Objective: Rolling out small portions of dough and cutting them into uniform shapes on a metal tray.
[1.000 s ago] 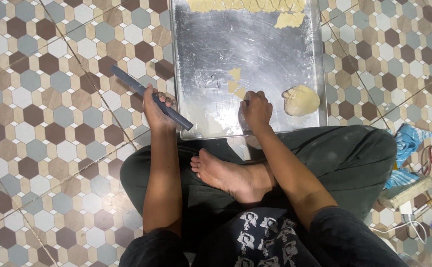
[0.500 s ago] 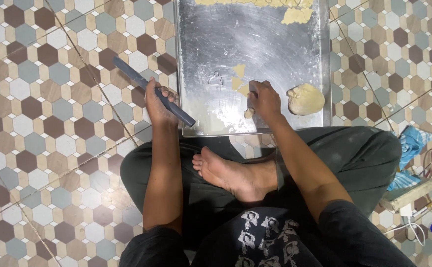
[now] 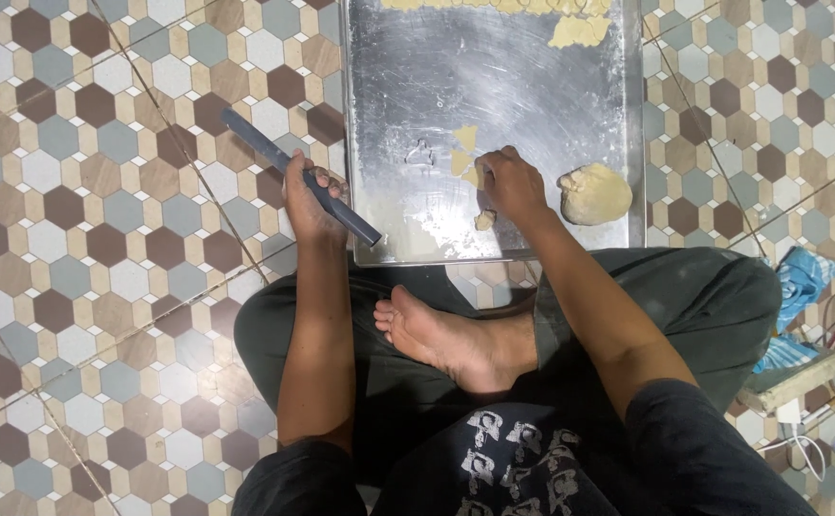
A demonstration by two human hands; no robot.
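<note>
- Metal tray (image 3: 570,115) on the tiled floor (image 3: 102,287), ahead of both my hands.
- Dough ball (image 3: 594,194) sits on the tray just right of my right hand (image 3: 511,186); that hand's nearer it.
- Left hand (image 3: 308,205) wrapped around a dark flat tool (image 3: 298,175), long axis diagonal, upper-left to lower-right, tip over the tray's near-left corner.
- Right hand fingers curled down on small dough scraps (image 3: 465,153); can't tell if it's gripping any.
</note>
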